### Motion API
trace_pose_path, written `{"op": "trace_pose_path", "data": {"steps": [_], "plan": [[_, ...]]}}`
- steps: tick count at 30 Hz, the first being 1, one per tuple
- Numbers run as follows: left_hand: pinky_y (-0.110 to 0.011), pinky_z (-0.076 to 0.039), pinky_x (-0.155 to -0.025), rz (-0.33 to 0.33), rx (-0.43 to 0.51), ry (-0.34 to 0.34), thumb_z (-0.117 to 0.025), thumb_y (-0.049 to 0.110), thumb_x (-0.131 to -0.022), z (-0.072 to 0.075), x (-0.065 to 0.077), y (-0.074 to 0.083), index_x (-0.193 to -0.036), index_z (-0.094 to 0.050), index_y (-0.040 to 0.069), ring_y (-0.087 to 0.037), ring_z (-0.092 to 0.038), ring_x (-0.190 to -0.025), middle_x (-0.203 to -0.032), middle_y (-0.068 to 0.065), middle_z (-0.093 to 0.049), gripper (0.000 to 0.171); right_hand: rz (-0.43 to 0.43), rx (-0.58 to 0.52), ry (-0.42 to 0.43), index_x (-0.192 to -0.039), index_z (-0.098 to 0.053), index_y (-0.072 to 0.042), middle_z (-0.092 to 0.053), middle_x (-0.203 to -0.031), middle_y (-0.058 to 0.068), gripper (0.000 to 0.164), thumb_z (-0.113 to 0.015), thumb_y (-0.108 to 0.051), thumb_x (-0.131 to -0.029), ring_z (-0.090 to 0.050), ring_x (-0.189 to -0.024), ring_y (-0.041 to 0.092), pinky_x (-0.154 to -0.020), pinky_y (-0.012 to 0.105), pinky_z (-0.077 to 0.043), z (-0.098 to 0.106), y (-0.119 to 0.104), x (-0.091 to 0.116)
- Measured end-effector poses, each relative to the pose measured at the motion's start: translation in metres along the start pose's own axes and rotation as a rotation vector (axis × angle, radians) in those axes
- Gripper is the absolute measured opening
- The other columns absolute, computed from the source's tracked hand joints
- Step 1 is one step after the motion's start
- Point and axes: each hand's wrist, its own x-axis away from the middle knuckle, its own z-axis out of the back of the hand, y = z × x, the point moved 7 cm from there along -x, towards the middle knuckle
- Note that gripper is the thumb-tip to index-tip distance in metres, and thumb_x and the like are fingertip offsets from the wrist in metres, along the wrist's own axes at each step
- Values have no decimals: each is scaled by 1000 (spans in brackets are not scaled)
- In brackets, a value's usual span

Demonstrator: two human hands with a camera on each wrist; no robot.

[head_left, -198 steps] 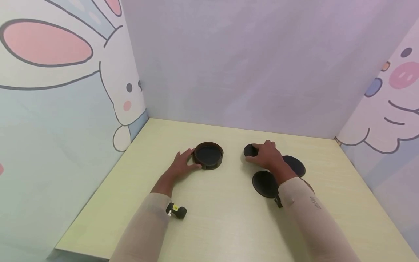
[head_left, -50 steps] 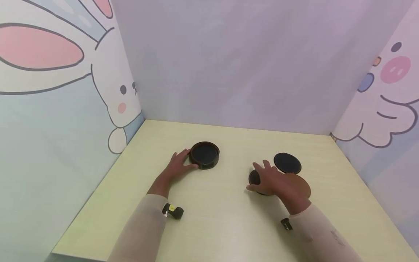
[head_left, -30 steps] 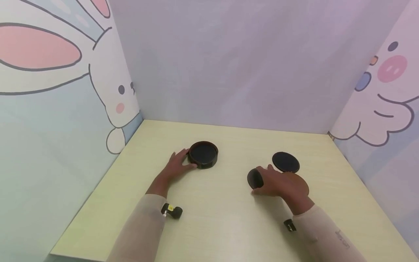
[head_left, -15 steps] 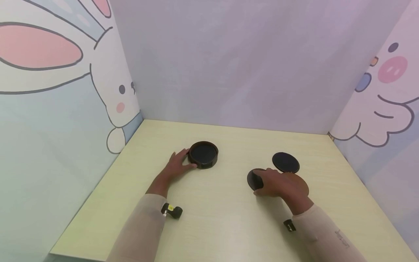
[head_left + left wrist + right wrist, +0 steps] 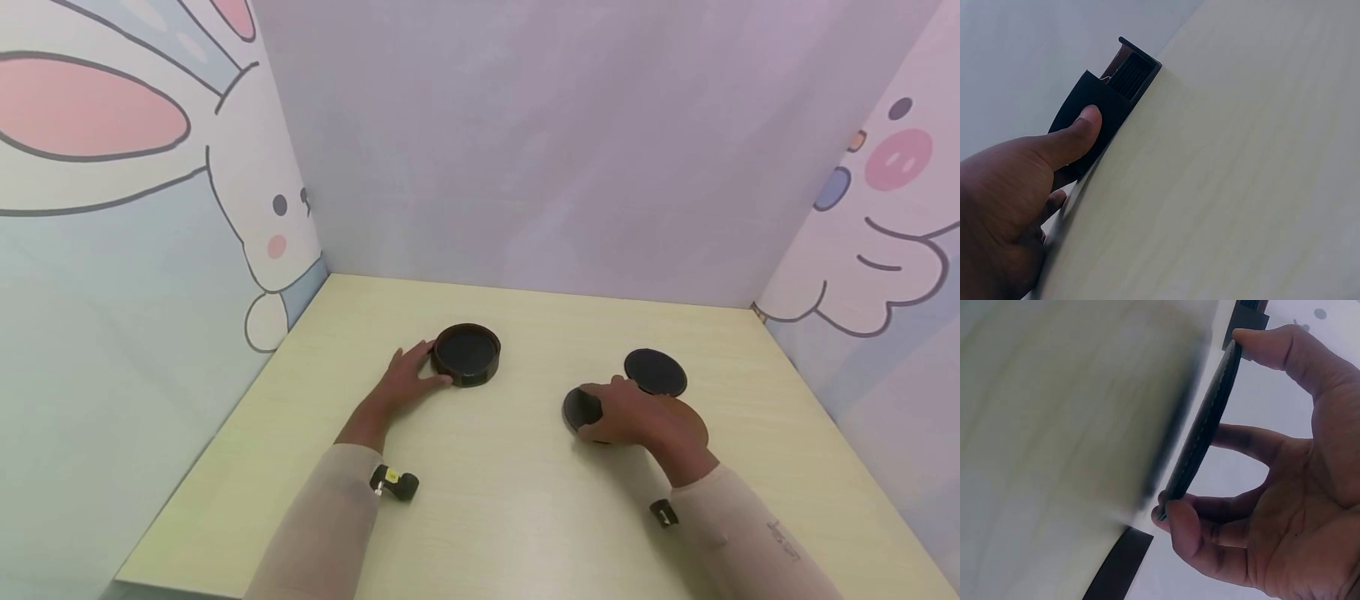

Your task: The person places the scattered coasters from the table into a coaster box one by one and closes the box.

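A pale yellow wooden desk (image 5: 487,517) is seen. On it, a round black holder with low walls (image 5: 478,377) is gripped by the left hand (image 5: 406,380). A flat round black disc with a stitched edge (image 5: 582,407) is pinched by the right hand (image 5: 619,413); the holder is found left of it and farther back.

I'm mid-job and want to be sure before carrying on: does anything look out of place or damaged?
The brown disc, partly hidden by the right arm, looks odd: its brown face is up, while the held disc and the loose black disc show dark faces. It may be flipped. No obvious damage shows.
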Motion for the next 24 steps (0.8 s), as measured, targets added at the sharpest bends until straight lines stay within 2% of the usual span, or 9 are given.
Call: {"op": "trace_pose_path", "data": {"steps": [5,10,14,24], "plan": [[-63,0,-142,-2,2,-4,-76,58,-98,0,1,1,-172,-35,21,-42,-12,-172,-181,-12,-29,93,6,-38,24,-157,-59,-24,-58,-137,25,76,-80,-47,-88,-55,-125,43,-81,56,-52,2,-2,-1],[-62,1,-142,2,0,-10,-76,58,-98,1,2,3,-173,-35,20,-41,-12,-172,-181,-12,-29,93,54,-88,76,-158,-59,-16,-58,-131,30,79,-83,-43,-87,-56,-116,42,-83,53,-54,5,-7,-3],[-61,2,-142,1,-3,-8,-76,56,-99,1,1,4,-173,-35,20,-39,-13,-173,-181,-11,-29,93,76,-132,125,-158,-59,-13,-58,-125,29,81,-85,-43,-87,-55,-110,38,-83,48,-55,10,-11,-4],[-64,0,-141,-6,-2,-5,-76,56,-99,2,2,6,-173,-35,18,-43,-13,-172,-181,-14,-28,92,158,-209,286,-156,-61,-11,-58,-122,26,78,-82,-43,-88,-57,-107,36,-82,45,-54,24,-29,-8]]}}
